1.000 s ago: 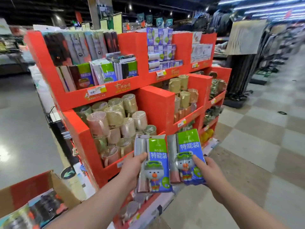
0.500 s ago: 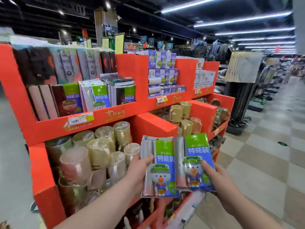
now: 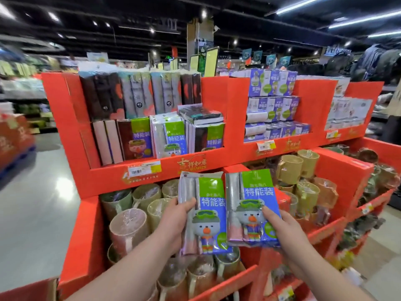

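Gripping upright packs side by side: left hand (image 3: 173, 218) clamps left pack (image 3: 205, 216), right hand (image 3: 282, 228) right pack (image 3: 252, 205); shelf row (image 3: 171, 137) lies above-left.

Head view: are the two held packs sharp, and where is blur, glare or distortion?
Head view: left pack in the left hand and right pack in the right hand are sharp, print legible; far left edge smears with blur; wide-angle lens bows the red display stand; ceiling strip lights flare.
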{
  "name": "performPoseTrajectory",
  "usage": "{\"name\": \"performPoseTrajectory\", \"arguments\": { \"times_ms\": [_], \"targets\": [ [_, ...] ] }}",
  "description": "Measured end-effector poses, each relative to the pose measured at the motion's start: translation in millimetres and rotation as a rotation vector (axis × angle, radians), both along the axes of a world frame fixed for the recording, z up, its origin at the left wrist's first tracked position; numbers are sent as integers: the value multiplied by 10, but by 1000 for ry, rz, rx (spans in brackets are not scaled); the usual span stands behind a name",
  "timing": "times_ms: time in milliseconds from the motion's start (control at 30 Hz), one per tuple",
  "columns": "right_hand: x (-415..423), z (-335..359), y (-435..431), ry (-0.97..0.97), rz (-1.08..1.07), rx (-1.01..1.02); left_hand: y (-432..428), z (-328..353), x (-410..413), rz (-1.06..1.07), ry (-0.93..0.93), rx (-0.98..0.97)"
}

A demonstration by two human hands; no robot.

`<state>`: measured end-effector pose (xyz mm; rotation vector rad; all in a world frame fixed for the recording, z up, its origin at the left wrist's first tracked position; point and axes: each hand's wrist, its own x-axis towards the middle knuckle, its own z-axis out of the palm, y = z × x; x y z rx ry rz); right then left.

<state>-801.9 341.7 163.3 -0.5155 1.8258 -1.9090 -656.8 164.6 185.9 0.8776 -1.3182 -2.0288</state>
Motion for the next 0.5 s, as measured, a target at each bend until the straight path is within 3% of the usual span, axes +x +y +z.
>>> {"name": "performPoseTrajectory", "arguments": {
  "times_ms": [200,500],
  "targets": [
    [-339,217,-597,-35,260,-82,-368,136,-102,269,48,-53],
    [-938,501,-1146,16,424,-220,-543,440,-434,405,193,-140]
  ]
}}
